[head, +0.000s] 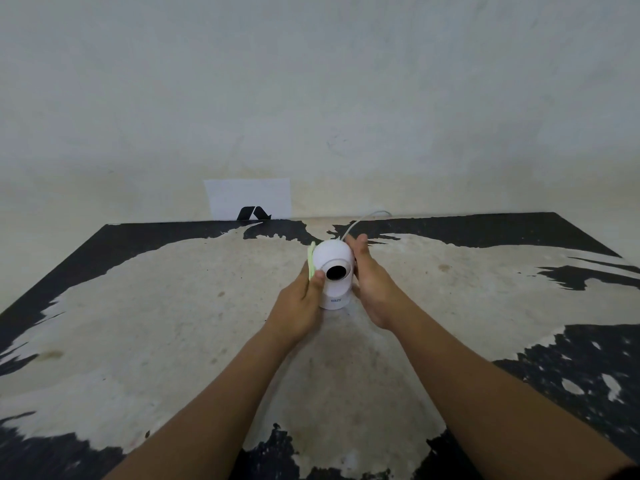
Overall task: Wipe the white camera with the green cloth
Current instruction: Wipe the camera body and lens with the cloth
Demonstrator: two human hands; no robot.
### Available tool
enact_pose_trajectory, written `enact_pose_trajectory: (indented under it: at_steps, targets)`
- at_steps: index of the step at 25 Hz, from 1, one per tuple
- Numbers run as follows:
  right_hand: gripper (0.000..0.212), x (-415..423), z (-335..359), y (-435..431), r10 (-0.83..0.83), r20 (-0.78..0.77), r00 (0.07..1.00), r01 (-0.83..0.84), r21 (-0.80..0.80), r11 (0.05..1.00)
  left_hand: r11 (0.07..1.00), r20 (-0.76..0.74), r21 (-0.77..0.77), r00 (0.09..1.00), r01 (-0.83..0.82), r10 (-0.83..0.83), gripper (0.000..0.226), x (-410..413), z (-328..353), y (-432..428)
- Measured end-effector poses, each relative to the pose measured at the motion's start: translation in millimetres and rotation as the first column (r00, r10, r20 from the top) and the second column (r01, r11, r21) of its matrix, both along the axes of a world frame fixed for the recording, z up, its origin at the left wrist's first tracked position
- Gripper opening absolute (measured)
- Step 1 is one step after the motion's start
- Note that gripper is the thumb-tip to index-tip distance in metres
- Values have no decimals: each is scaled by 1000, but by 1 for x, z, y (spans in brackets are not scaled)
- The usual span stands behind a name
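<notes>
Worn black paint flakes off a pale table (pixel 173 323) set against a bare wall. Middle of the frame, the white camera (pixel 334 273) stands upright on its base, dark lens facing the viewer. From the lower edge both forearms reach in. The left hand (pixel 299 306) presses a folded green cloth (pixel 311 259) flat against the camera's left side, thumb near the lens. The right hand (pixel 372 282) cups the other side, fingers extended. A white cable (pixel 360 221) trails behind.

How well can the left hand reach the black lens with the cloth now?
Probably yes: the left hand presses the green cloth on the white camera just beside the lens, which faces the person uncovered.
</notes>
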State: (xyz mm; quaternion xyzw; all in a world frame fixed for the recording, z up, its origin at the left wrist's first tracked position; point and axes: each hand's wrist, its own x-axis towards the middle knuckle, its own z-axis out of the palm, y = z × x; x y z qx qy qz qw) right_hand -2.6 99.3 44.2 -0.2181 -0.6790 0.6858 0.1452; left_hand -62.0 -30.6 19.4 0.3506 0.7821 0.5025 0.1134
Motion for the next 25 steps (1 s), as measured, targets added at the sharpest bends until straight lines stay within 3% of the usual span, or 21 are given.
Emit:
enact_pose_trajectory:
  at_steps: [1,4,7,10,13,18,21,23,25]
  targets:
    - [74,-1,-2,0,22,7,1000,-22,10,1000,1000,58,17,998,-22,21,51,2,-4,1]
    - [63,-1,-1,-2,26,0,1000,-26,32,999,994,256,78,966,-71,49,58,4,10,9]
    - [60,0,0,-5,70,-43,997,-67,72,995,982,319,154,946,-106,52,48,3,42,16]
    - [65,-3,1,-8,59,-23,998,-58,60,997,979,249,158,965,-128,86,56,-2,44,20]
    - [86,-5,-1,-8,46,20,999,-48,113,992,987,206,88,972,-131,111,56,4,14,15]
    - [68,-6,0,-7,25,38,999,-28,84,996,970,-11,-91,974,-227,226,33,15,-11,8]
    - [67,-4,2,-8,25,43,999,-27,50,998,951,-69,-102,956,-291,285,38,19,-8,3]
    - [67,-1,4,-9,29,51,998,-29,7,1000,959,-64,-114,965,-259,253,36,26,-8,0]
    - [71,1,6,-7,48,31,998,-46,-47,998,977,69,-105,979,-184,192,34,33,-8,2]
